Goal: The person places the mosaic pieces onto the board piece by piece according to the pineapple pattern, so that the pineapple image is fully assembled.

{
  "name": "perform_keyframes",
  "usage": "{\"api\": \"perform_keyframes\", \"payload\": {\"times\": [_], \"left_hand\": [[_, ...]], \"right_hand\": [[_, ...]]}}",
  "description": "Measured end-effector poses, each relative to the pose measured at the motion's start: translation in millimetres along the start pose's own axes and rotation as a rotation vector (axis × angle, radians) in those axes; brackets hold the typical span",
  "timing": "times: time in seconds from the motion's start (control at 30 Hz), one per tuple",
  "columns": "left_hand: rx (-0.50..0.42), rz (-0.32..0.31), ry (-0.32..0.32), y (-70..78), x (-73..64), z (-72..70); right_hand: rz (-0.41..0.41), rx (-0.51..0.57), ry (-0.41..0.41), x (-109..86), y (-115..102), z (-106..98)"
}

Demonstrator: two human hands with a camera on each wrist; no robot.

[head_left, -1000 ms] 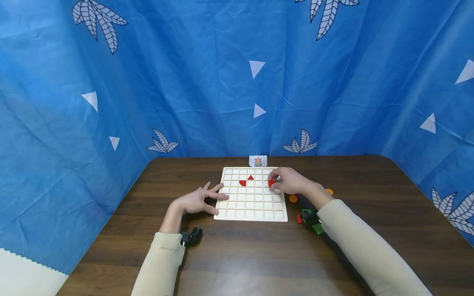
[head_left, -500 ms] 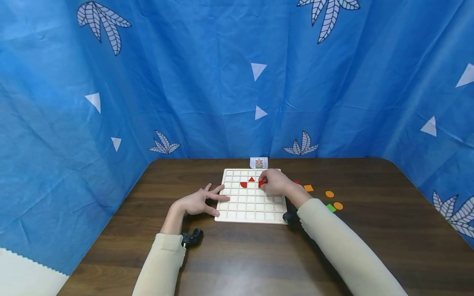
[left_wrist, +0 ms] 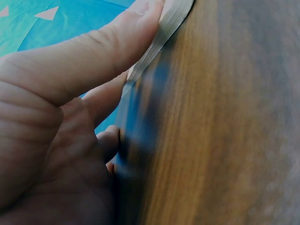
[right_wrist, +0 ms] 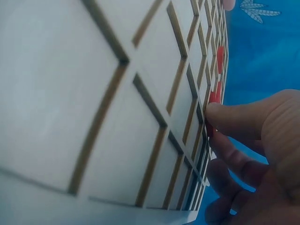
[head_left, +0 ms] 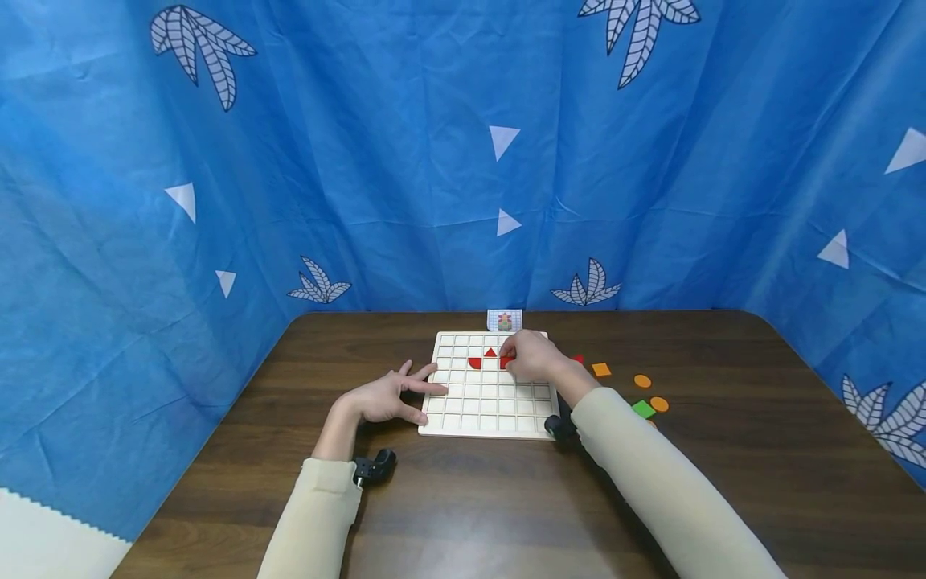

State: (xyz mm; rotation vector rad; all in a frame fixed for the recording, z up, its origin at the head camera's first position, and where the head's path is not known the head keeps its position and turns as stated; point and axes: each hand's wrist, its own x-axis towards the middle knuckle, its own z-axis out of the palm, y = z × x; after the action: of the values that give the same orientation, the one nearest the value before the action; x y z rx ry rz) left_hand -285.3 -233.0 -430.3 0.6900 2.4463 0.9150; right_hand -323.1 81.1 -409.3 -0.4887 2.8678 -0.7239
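Note:
A white grid board (head_left: 489, 410) of square cells lies on the dark wooden table. My right hand (head_left: 531, 356) is over its upper part, thumb and fingers pinching a red flat piece (head_left: 505, 364) at a cell right of the centre. In the right wrist view the thumb tip covers part of that piece (right_wrist: 210, 130), hiding its full shape. To its left a red quarter-circle piece (head_left: 474, 363) and a red triangle piece (head_left: 490, 352) sit in cells. My left hand (head_left: 383, 396) rests with spread fingers on the board's left edge, the thumb (left_wrist: 136, 35) at the rim.
Orange round pieces (head_left: 642, 381), an orange square (head_left: 601, 370), a green piece (head_left: 644, 409) and a red piece (head_left: 579, 359) lie right of the board. A small printed card (head_left: 504, 320) stands behind it. Blue patterned cloth (head_left: 427, 161) hangs beyond the table.
My right hand has moved left across the board with the red piece, from the right-hand columns to nearer the red triangle. The left hand has stayed at the board's edge.

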Motion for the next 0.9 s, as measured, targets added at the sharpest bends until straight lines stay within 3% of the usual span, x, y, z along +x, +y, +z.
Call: {"api": "perform_keyframes", "payload": {"times": [0.33, 0.57, 0.9], "left_hand": [[-0.006, -0.017, 0.008, 0.1, -1.5, 0.2], [0.015, 0.001, 0.007, 5.0, 0.8, -1.3], [0.006, -0.005, 0.003, 1.1, -0.7, -0.2]], "right_hand": [[-0.04, 0.001, 0.002, -1.7, 1, -1], [-0.04, 0.032, 0.018, -17.4, 29, -16], [-0.09, 0.015, -0.008, -39.5, 64, -40]]}}
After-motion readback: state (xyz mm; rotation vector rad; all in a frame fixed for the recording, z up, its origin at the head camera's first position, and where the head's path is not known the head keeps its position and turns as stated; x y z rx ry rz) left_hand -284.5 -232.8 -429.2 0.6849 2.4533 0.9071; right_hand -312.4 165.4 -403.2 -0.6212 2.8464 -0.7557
